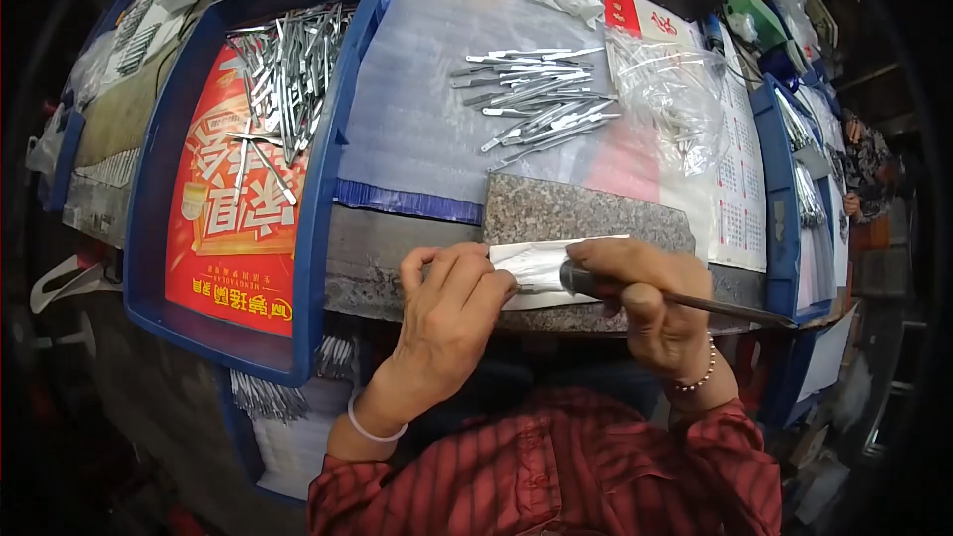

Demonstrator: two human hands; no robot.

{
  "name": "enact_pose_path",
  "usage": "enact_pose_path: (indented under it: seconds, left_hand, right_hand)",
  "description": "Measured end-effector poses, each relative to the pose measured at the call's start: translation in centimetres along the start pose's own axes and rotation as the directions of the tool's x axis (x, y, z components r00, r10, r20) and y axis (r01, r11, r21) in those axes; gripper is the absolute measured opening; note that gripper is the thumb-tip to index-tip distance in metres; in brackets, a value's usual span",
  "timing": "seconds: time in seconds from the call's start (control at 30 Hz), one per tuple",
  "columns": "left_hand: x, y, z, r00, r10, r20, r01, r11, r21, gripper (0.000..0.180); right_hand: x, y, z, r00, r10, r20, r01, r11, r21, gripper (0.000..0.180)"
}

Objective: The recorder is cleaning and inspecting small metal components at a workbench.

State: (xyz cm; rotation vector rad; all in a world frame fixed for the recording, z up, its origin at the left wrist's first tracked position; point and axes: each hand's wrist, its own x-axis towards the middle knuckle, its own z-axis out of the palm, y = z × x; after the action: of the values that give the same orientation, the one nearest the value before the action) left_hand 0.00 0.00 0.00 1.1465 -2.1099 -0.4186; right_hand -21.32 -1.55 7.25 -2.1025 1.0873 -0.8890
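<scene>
My left hand point(445, 310) is closed, its fingertips pressing a thin metal piece point(531, 288) onto a pale sheet point(511, 260) laid on a speckled granite block point(586, 210). Most of that metal piece is covered by the fingers. My right hand point(667, 330) is wrapped round a hammer point(730, 308); its dark head is just above the sheet, to the right of my left fingertips, and the handle points right. Beyond the block, a pile of slim silvery metal pieces point(541, 89) lies on a plastic-covered surface.
On the left a deep blue tray point(316, 238) has a red printed sheet and many more metal pieces point(298, 69) in it. A clear plastic bag point(670, 89) lies beyond the block. Blue bins point(784, 199) stand at the right edge. Another person's hand point(852, 204) shows at far right.
</scene>
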Motion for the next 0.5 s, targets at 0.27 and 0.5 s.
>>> enact_pose_path:
  seconds: [0.27, 0.5]
  left_hand:
    - [0.8, -0.2, -0.2, 0.999, 0.046, 0.01, -0.047, 0.998, 0.044, 0.018]
    - [0.6, -0.1, 0.0, 0.999, 0.036, 0.004, -0.036, 0.999, 0.025, 0.018]
  right_hand:
    - [0.2, 0.2, 1.6, 0.978, -0.205, 0.035, 0.207, 0.971, -0.122, 0.027]
    - [-2.8, 0.2, -1.7, 0.951, -0.053, -0.304, 0.102, 0.984, 0.146, 0.023]
